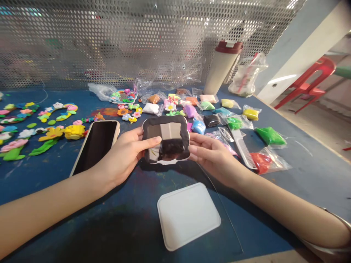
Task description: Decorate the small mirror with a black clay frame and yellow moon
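Holding a black-framed mirror (173,132), left hand (123,155) and right hand (215,155) with fingers pinching its sides, white lid (189,216) nearer on blue table (120,226).

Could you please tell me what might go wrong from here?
The left hand has its thumb over the small rectangular mirror and might smudge it. The right hand has fingers at the mirror's puffy black border, which could dent if soft. The black-screened phone in a pale case lies beside the left hand and might get nudged.

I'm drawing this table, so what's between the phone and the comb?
The mirror, in the left hand and right hand, then a pinkish packet; the head view shows this.
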